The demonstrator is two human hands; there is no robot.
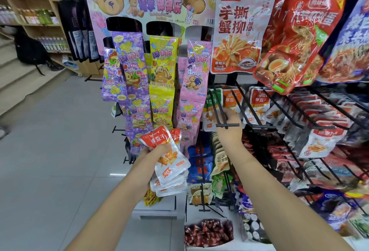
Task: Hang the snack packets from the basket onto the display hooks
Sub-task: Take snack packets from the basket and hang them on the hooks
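Note:
My left hand (157, 150) grips a bunch of several white-and-orange snack packets (169, 162), held low in front of the candy display. My right hand (229, 119) reaches up to a black double-wire display hook (227, 125) and holds an orange-and-white packet (209, 119) against it. More packets of the same kind (259, 100) hang on neighbouring hooks to the right. No basket is in view.
A bear-themed cardboard stand (151, 1) with purple, yellow and pink candy strips (161, 74) hangs to the left. Large red and white snack bags (237, 31) hang above. Long black hooks (295, 110) jut out on the right. Boxes of small snacks (207, 232) sit below. Grey floor lies left.

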